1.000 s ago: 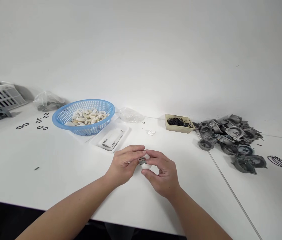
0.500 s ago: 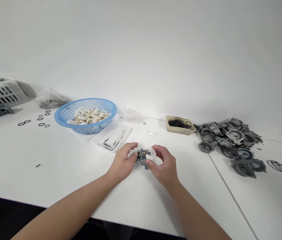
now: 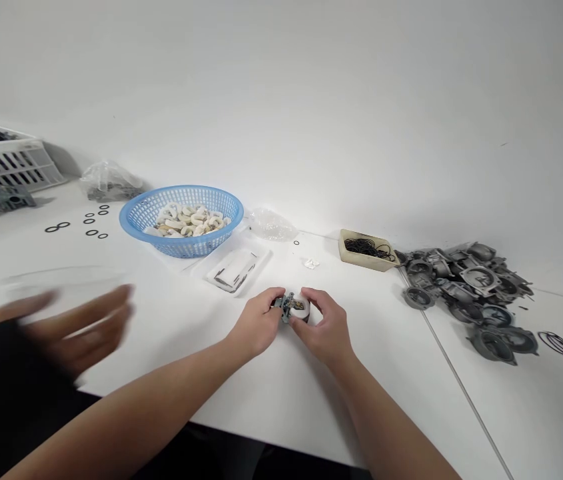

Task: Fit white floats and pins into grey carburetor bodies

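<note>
A grey metal carburetor body with brass-coloured parts sits between my hands, just above or on the white table. Thumb and fingers of my left hand are closed on its left side. On its right side lies a white U-shaped float, which curves around part of the body's top. My right hand pinches this float between thumb and fingers. Parts of both pieces are hidden by my fingertips.
Left, another person's blurred hand in a dark sleeve reaches over the table. Behind stand a blue basket of white floats, a white tray of small pins, and a box of black rings. Grey bowl-shaped castings are heaped right.
The float has come down from a raised, tilted position to lie over the carburetor body. Another person's hand has entered at the left. The view has shifted slightly.
</note>
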Demonstrator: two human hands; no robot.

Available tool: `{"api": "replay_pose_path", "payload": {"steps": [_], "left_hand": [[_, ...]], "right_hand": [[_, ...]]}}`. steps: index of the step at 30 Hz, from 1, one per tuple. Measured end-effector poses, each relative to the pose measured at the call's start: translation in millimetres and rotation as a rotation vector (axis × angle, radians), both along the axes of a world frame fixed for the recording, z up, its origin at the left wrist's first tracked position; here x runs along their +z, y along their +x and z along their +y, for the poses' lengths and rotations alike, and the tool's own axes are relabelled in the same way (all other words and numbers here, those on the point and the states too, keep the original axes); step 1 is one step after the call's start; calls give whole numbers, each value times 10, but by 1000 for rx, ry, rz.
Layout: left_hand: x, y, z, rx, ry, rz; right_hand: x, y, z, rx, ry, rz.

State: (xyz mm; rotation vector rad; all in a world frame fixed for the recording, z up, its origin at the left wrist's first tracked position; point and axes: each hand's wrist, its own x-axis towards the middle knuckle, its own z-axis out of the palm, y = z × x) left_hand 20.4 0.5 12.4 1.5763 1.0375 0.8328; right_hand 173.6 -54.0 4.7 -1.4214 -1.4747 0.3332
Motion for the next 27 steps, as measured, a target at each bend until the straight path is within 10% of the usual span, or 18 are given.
{"api": "replay_pose_path", "payload": {"steps": [27], "left_hand": [[-89,29,-20,51,114,60]], "right_hand": [[-52,6,18,205,72,107]]}}
